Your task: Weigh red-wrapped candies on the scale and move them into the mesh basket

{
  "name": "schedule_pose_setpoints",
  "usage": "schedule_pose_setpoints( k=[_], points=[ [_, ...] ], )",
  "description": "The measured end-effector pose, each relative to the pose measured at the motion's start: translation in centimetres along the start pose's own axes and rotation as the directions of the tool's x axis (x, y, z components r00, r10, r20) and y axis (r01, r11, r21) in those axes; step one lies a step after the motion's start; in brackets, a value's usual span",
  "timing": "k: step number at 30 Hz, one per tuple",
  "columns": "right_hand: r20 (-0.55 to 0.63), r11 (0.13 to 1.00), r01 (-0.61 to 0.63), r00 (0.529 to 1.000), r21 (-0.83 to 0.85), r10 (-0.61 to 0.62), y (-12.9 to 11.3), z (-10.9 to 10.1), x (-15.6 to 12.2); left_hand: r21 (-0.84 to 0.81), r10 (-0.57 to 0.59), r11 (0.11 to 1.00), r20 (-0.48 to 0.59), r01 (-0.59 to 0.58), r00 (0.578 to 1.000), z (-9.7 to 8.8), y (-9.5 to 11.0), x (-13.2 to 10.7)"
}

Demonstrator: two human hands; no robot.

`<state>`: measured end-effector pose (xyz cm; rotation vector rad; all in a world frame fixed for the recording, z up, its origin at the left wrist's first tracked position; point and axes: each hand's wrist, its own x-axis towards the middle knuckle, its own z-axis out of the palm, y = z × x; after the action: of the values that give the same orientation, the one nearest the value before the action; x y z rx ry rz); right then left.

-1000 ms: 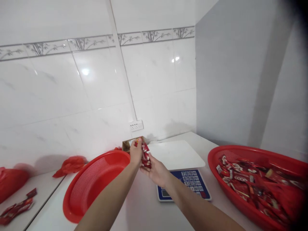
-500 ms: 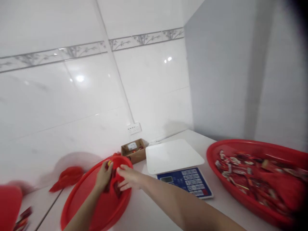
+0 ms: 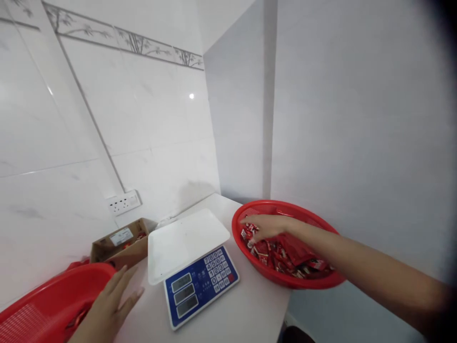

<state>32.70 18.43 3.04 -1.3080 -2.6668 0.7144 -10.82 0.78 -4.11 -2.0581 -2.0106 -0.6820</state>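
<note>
My right hand [image 3: 266, 226] reaches over the left side of a red plastic basket [image 3: 280, 206], with thumb and fingers apart above small red-and-white packets [image 3: 262, 252]. It appears to hold nothing; whether the fingertips touch the packets I cannot tell. A larger plain red pouch [image 3: 297, 248] lies among them. At lower left, my left hand [image 3: 110, 305] is open with fingers spread, beside the rim of another red basket [image 3: 89, 271]. A few dark red packets [image 3: 79, 315] lie in that basket, partly hidden behind the hand.
Between the baskets stands a digital scale [image 3: 203, 286] with a bare white pan [image 3: 187, 243]. A cardboard box [image 3: 124, 240] with small items sits behind it, under a wall socket [image 3: 123, 202]. The white table [image 3: 250, 305] ends at the right, below the right basket.
The view has swung right. My right hand has left the left basket, where packets were at both hands, and moved over the right basket. My left hand has opened.
</note>
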Motion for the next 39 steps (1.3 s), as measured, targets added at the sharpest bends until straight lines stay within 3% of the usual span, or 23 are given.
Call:
schedule_pose_setpoints(
  k=[2,4,6,9,13,15,17,19,21,22,24,26,27,30,33,36,39],
  points=[
    [0.126,0.99,-0.129,0.983,-0.051,0.134,3.4,-0.2,-2.2,-0.046,-0.008,0.999,0.056,0.011,0.998,0.3,3.9,0.9],
    [0.135,0.977,-0.21,0.968,-0.03,0.212,5.6,0.1,-3.7,-0.123,0.006,0.992,0.186,0.017,0.983,0.3,7.5,1.8],
    [0.054,0.974,-0.224,0.973,0.023,0.223,6.5,0.3,-4.3,-0.21,0.022,0.977,0.3,0.044,0.954,0.3,10.6,2.7],
    [-0.099,0.981,-0.173,0.978,0.087,0.182,6.1,-0.6,-3.8,-0.308,0.051,0.949,0.369,0.07,0.928,0.7,13.9,3.5],
    [-0.267,0.977,-0.071,0.956,0.2,0.124,3.2,-2.7,-1.5,-0.475,0.108,0.877,0.352,0.078,0.93,1.5,16.7,4.2],
    [-0.319,0.959,0.012,0.944,0.282,0.082,0.8,-2.9,0.1,-0.592,0.102,0.796,0.338,0.127,0.935,1.7,18.0,4.9],
    [-0.342,0.93,0.105,0.939,0.353,0.024,-2.3,-2.2,1.8,-0.718,0.043,0.653,0.353,0.241,0.935,1.6,19.2,5.9],
    [-0.334,0.896,0.198,0.941,0.398,-0.06,-5.6,-0.9,3.4,-0.822,-0.02,0.454,0.375,0.342,0.927,1.4,20.1,7.0],
    [-0.322,0.86,0.289,0.934,0.421,-0.156,-8.3,0.5,4.7,-0.88,-0.051,0.309,0.363,0.36,0.93,1.2,20.2,7.9],
    [-0.316,0.848,0.319,0.929,0.424,-0.192,-9.1,1.1,5.1,-0.889,-0.06,0.327,0.32,0.322,0.945,1.1,19.9,8.3],
    [-0.299,0.845,0.34,0.927,0.412,-0.227,-9.7,1.7,5.9,-0.836,-0.065,0.517,0.178,0.185,0.982,1.2,18.7,8.5],
    [-0.281,0.87,0.314,0.935,0.381,-0.215,-8.6,1.8,6.2,-0.68,-0.055,0.73,0.043,0.069,0.998,1.4,16.7,8.4],
    [-0.272,0.89,0.283,0.943,0.358,-0.191,-7.5,1.8,6.3,-0.609,-0.055,0.792,0.003,0.046,0.998,1.6,15.6,8.2],
    [-0.223,0.958,0.125,0.972,0.257,-0.067,-3.1,1.9,5.7,-0.504,-0.08,0.861,0.003,0.071,0.997,2.4,12.5,7.7],
    [-0.1,0.99,-0.033,0.994,0.135,0.047,0.9,3.0,4.0,-0.417,-0.108,0.899,0.078,0.131,0.991,3.1,10.4,7.2],
    [0.02,0.992,-0.125,0.992,0.024,0.124,3.2,4.7,2.2,-0.356,-0.149,0.916,0.133,0.187,0.98,3.5,10.2,6.3],
    [0.07,0.982,-0.175,0.981,-0.074,0.18,4.0,5.9,1.4,-0.362,-0.098,0.923,0.113,0.132,0.989,3.5,11.3,4.8]
  ],
)
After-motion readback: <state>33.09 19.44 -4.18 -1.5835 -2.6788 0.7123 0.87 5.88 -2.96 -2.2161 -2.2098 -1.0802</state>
